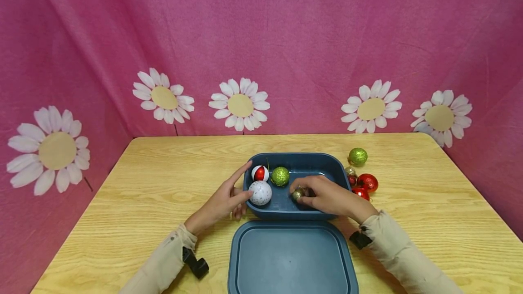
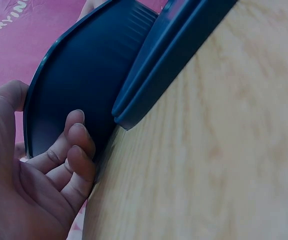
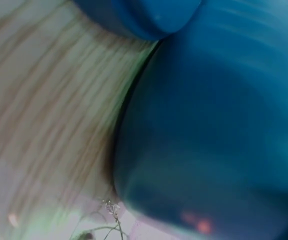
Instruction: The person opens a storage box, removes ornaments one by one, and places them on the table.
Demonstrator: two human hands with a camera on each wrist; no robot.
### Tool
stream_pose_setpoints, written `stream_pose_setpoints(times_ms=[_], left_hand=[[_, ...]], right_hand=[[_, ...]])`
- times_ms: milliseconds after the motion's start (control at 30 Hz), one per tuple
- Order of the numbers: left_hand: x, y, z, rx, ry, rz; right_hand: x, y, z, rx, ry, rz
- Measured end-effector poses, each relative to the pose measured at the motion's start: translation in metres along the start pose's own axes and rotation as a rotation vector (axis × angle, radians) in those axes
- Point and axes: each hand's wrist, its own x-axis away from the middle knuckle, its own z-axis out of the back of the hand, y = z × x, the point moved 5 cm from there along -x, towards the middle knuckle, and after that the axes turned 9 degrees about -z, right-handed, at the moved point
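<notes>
Gold ball: the gold glitter ball (image 1: 298, 194) is low inside the blue box (image 1: 282, 215), just toward 6 o'clock of its middle.
Handling: expect it light, stiff, perhaps brittle, its glitter giving some grip; best taken lightly round its widest part.
Your right hand (image 1: 328, 195): reaching in from 4 o'clock, it pinches that ball between thumb and fingers.
Your left hand (image 1: 222, 201): it holds the box's wall at 9 o'clock.
Box neighbours: white speckled ball (image 1: 260, 193) at 9 o'clock of the gold one; green ball (image 1: 280, 176) and red-and-white ball (image 1: 259, 173) toward 10.
Lid: blue lid (image 1: 292, 257) on the tabletop (image 1: 175, 162) at 6 o'clock.
Outside: red balls (image 1: 367, 183) at 3 o'clock.
</notes>
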Motion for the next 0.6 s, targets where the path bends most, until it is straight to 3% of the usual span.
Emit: stream_pose_setpoints(times_ms=[600], left_hand=[[0.0009,-0.0010,-0.0002,0.005,-0.001,-0.003]], right_hand=[[0.0000,0.0014,-0.0001,-0.004,0.009,-0.016]])
